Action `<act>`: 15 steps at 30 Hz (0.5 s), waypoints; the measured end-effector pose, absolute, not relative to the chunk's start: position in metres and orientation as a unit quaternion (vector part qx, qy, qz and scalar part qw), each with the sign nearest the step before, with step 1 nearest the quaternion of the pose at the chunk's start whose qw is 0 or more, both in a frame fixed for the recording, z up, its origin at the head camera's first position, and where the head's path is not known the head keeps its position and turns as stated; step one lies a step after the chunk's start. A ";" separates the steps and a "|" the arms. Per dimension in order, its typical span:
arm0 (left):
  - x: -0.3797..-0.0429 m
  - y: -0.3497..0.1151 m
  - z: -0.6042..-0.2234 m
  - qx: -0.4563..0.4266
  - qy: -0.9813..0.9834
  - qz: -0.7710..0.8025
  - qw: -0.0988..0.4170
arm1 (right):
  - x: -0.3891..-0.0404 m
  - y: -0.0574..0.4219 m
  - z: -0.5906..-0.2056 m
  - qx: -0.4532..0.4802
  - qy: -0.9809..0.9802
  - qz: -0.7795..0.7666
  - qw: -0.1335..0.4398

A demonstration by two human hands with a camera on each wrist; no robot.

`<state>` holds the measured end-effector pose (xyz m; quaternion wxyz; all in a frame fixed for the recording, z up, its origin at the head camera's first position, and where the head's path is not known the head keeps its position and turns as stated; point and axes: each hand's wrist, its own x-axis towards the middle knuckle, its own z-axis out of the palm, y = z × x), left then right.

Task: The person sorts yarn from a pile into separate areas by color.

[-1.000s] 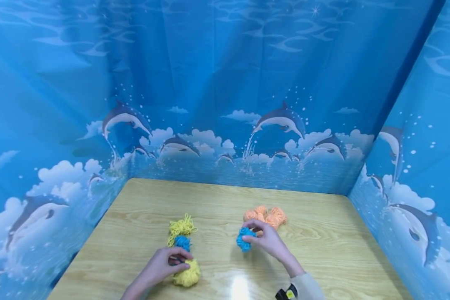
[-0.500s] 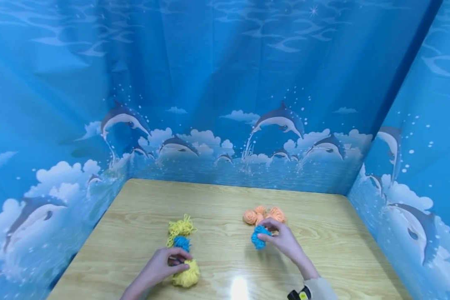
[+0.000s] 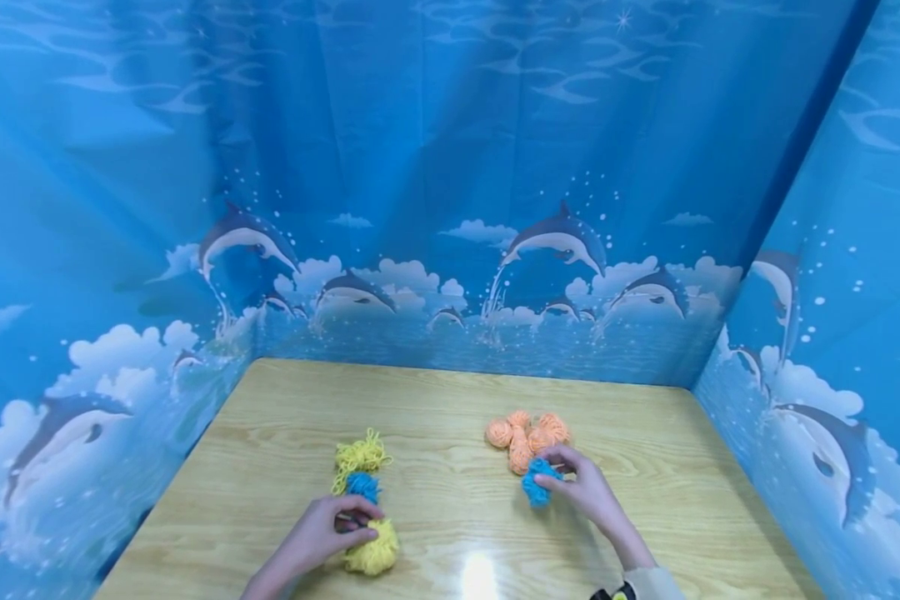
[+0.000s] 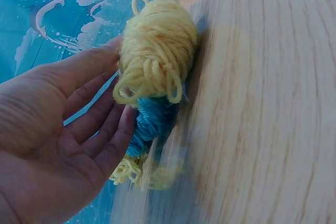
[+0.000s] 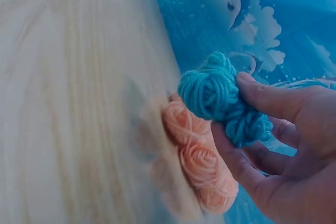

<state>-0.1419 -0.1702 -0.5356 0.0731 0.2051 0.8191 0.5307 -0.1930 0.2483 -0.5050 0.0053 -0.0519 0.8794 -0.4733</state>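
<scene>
Pale wood-grained tabletop (image 3: 427, 417) is filling the lower part of my head view. Nearest, a rounded yellow yarn bundle (image 3: 372, 552) is lying by the left hand (image 3: 318, 533), whose thumb is touching it while the loosely spread fingers are pinching nothing that I am seeing. Slightly farther, the right hand (image 3: 588, 493) is pinching a lumpy bright-blue yarn bundle (image 3: 537, 486) between thumb and fingers. I am judging the step in hand as handling that held bundle; the next move is probably calling for a steady, light pinch and a check against its neighbours. Past the left fingers, a darker blue yarn bundle (image 3: 363, 486) and a loopy yellow-green yarn bundle (image 3: 361, 456) are continuing the row. Just beyond the held one, a peach yarn cluster (image 3: 520, 437) is limiting forward travel. Open wood is running between both groups and up to the far edge, where a dolphin-printed blue hanging (image 3: 420, 167) is closing things off.
</scene>
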 end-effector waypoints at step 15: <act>-0.141 -0.169 -0.533 0.199 0.817 0.536 0.077 | -0.186 0.261 -0.527 -0.061 0.891 -0.447 0.053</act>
